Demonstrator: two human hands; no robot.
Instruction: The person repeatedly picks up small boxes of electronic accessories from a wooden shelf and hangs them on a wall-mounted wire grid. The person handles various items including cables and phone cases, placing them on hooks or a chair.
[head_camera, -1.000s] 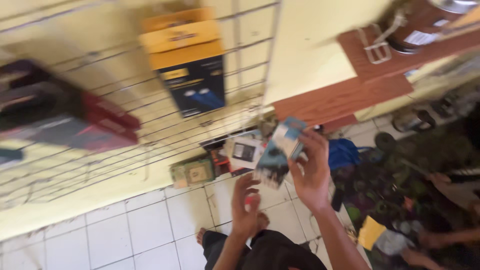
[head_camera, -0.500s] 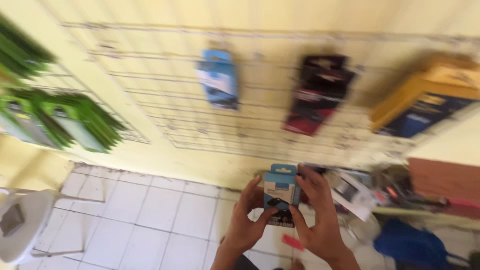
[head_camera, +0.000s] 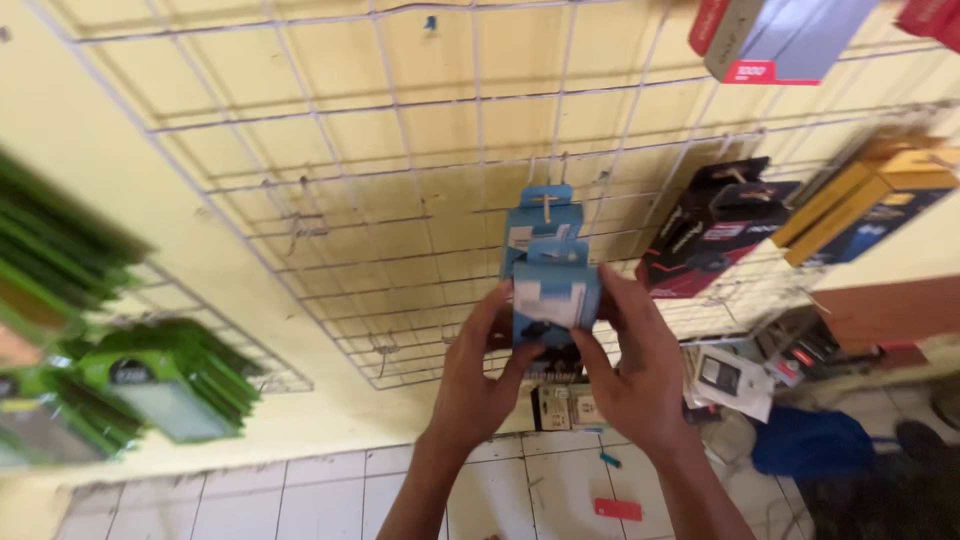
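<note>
Half a second ago the small light-blue cardboard hang-pack (head_camera: 556, 300) sat low in both hands, well below the white wire grid panel (head_camera: 330, 200) on the yellow wall. Now it is raised against the grid, just under a matching blue pack (head_camera: 543, 222) already on a hook, so it looks close to being hung.

At far left, blurred green packs (head_camera: 165, 385) crowd the wall's edge. Right of them the grid is bare, leaving open room.

The left hand (head_camera: 478, 375) has its fingers curled around the pack's left edge. The right hand (head_camera: 630, 360) pinches its right side, fingers narrow.

Further right hang a black-and-red pack (head_camera: 710, 240) and orange-and-blue boxes (head_camera: 870, 200), near enough to limit sideways movement. The white tiled floor (head_camera: 300, 495) lies below.
</note>
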